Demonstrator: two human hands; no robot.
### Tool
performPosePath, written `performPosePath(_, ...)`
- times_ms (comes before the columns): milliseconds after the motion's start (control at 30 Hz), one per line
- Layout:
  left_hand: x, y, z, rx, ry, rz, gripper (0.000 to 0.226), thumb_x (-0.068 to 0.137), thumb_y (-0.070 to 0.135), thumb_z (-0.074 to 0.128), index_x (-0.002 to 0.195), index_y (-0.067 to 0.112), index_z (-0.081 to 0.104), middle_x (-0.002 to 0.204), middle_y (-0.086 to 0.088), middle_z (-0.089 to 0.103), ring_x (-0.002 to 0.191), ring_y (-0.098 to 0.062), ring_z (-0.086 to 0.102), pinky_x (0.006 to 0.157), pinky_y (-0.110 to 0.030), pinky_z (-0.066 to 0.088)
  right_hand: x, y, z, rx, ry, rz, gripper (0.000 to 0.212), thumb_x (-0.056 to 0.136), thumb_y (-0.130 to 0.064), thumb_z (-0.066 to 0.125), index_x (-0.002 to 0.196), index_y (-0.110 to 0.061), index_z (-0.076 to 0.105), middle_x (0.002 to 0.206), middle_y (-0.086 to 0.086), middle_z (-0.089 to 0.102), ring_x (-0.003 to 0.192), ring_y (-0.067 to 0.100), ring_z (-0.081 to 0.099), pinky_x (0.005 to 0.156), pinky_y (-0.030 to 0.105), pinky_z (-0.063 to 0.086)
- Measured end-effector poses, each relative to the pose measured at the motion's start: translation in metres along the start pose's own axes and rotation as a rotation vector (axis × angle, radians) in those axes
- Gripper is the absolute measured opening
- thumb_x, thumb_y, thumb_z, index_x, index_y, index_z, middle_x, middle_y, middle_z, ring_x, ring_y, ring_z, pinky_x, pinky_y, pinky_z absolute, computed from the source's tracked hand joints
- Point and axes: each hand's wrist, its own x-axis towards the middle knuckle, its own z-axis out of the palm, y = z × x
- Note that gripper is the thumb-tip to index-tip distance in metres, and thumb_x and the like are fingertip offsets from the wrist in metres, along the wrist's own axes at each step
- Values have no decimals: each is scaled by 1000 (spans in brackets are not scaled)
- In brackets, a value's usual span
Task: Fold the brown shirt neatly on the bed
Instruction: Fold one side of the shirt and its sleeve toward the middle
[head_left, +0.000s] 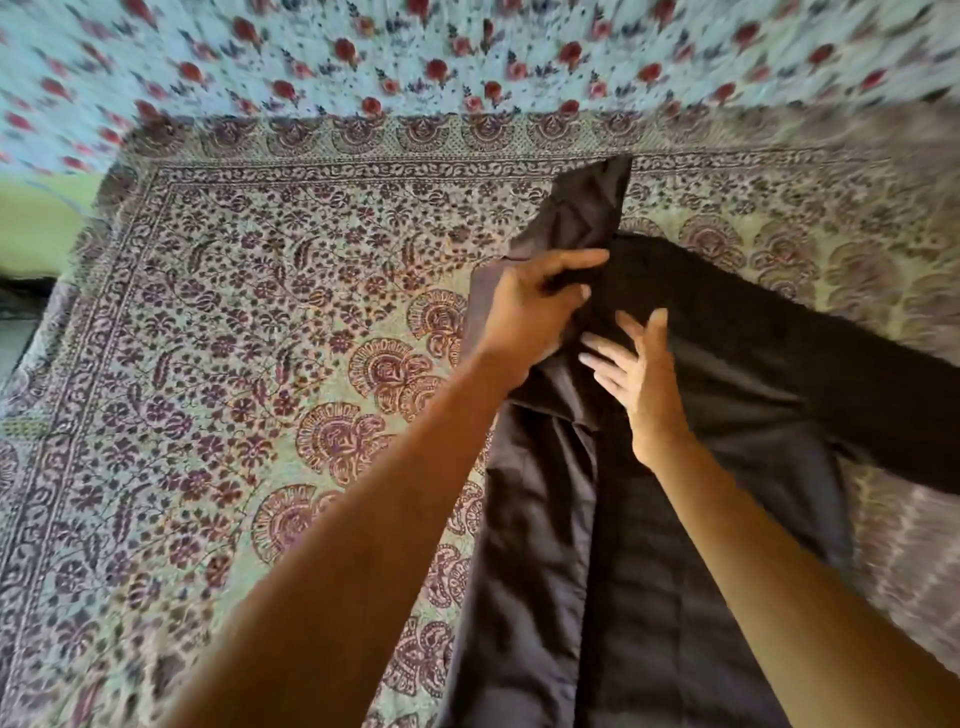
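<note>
The brown shirt (649, 519) lies spread on the bed, right of centre, its body running toward me. One sleeve stretches off to the right edge. My left hand (524, 312) grips the other sleeve near the shoulder, and that sleeve's end stands up behind my fingers. My right hand (639, 374) rests flat on the shirt just right of the left hand, fingers straight and spread, pressing the cloth down.
The bed is covered by a patterned bedspread (249, 395) with dark floral borders. A light blue sheet with red flowers (415, 57) lies beyond its far edge. At the far left the bed's edge drops to a green surface (36, 218).
</note>
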Motion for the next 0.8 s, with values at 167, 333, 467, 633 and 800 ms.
performPosePath(167,-18,46,86,-534,-289,-196,45,71,-7,41,114,3,54,99,-17,56,88,-28,53,78,-33,46,-30,-39,-50,200,-48,-108,79,76,-79,23,137,-31,35,135,-5,45,117,13,49,107,38,34)
performPosePath(333,-43,60,135,-300,-535,-267,23,80,-8,40,93,9,47,86,-14,49,65,-20,51,57,-20,45,-47,-70,-115,461,201,-170,25,87,-30,54,106,-16,62,92,-1,72,87,12,68,70,30,56)
performPosePath(467,-42,28,114,-92,-173,-324,29,91,-9,40,75,14,49,78,-12,59,52,-9,59,45,-19,45,-51,-75,-158,186,755,-120,30,88,-14,59,116,-6,58,105,7,67,94,21,65,70,32,54)
performPosePath(633,-39,-40,45,391,143,-484,16,77,14,52,66,24,56,89,-13,69,76,-28,65,72,-36,55,-42,-59,-211,33,1031,-203,56,92,-26,55,140,-6,32,139,11,46,125,21,47,90,22,41)
performPosePath(800,-33,-72,10,539,167,-492,13,75,12,49,70,20,59,104,-28,65,91,-42,63,79,-48,50,-27,-15,-216,36,919,41,66,91,-17,56,145,-13,18,147,13,33,129,26,41,94,31,39)
